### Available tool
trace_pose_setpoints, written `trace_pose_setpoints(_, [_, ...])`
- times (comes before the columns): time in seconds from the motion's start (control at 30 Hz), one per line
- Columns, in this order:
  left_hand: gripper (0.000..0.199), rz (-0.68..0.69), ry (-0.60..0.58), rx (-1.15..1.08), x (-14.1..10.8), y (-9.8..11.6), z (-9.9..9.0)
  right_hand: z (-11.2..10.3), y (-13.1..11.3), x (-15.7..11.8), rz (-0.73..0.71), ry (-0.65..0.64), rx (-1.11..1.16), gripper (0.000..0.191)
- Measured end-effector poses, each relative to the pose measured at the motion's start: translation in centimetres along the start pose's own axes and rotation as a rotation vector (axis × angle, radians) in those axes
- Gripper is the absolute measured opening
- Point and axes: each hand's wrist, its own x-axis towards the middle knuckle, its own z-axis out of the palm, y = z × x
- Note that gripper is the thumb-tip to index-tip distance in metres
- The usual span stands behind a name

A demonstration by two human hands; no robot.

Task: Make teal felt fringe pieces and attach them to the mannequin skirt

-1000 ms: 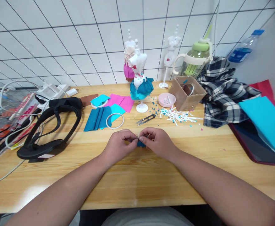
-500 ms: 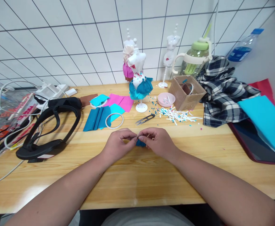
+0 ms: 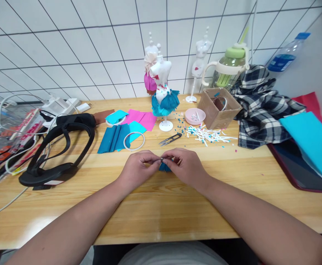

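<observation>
We are working just on our own side of the snips (image 3: 168, 141), where a small blue fringed piece (image 3: 164, 166) is hanging between our fingertips, low over the table. Our left hand (image 3: 140, 165) is pinching its gathered top edge between thumb and forefinger, and our right hand (image 3: 184, 165) is pinching the same edge close beside it, the two sets of fingertips all but meeting. What the tucked fingers of the right hand are doing, we cannot tell.

We are judging the piece to be thin, crinkled paper: next to weightless, soft, not slippery, and easily torn or crushed. So we are favouring the bunched top as the place to take hold, with light pressure, leaving the loose fringe free. Deep-blue paper (image 3: 111, 140) is lying left of the snips, white strips (image 3: 206, 136) are scattering to their right, and a blue-skirted dress form (image 3: 161, 73) is standing beyond them.
</observation>
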Motion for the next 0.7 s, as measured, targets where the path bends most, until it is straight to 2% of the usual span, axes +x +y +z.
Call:
trace_pose_setpoints(0.27, [0.016, -0.042, -0.015, -0.068, 0.0, 0.31, -0.13, -0.03, -0.01, 0.0, 0.008, -0.003, -0.013, 0.012])
trace_pose_setpoints(0.53, [0.015, -0.042, 0.031, -0.067, 0.06, 0.38, -0.16, -0.18, -0.23, -0.18, -0.049, -0.025, -0.036, 0.017])
trace_pose_setpoints(0.7, [0.016, -0.046, 0.018, -0.105, 0.07, 0.19, -0.24, -0.24, -0.21, -0.36, -0.093, -0.019, -0.086, 0.021])
